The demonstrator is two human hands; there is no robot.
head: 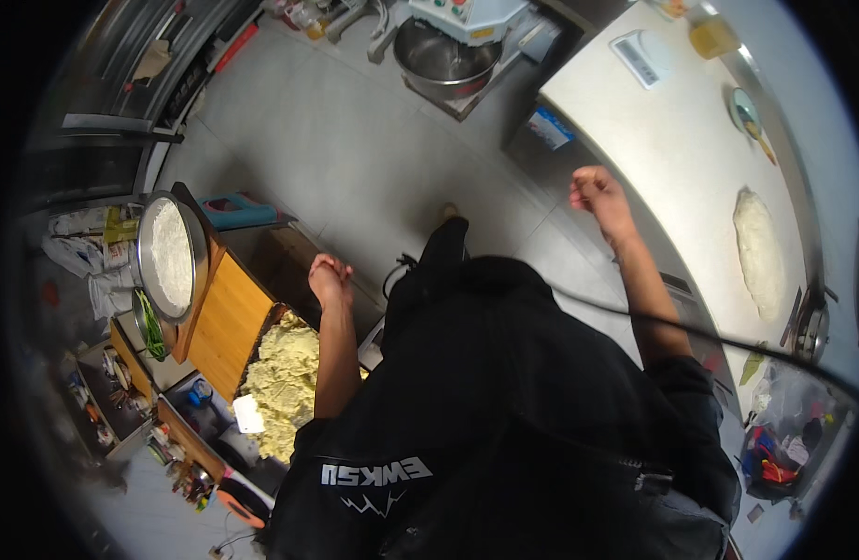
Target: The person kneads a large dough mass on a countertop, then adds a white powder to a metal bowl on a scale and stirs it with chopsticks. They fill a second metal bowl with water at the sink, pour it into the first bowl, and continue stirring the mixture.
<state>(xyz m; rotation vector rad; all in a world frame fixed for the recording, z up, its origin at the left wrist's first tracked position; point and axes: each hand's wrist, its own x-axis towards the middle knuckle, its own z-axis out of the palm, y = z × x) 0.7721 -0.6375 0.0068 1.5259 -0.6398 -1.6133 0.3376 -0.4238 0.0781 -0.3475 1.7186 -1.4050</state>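
My left hand point(330, 276) is loosely curled over the floor, near the wooden board and the yellow crumbly mass point(289, 371) at the left. A white scraper-like piece point(248, 414) lies on that mass. My right hand point(596, 190), fingers bent, hangs beside the edge of the pale worktop point(653, 133). I see no object in either hand. On the worktop rests a long pale dough log point(758, 253), apart from my right hand. A steel bowl of white flour-like powder point(172, 257) stands beyond my left hand.
A dough mixer's steel bowl point(447, 59) stands on the floor ahead. The worktop bears a digital scale point(637, 59) and a small bowl with a brush point(746, 112). Green stalks point(149, 323) lie in a bowl at left. A black cable point(632, 315) crosses near my right arm.
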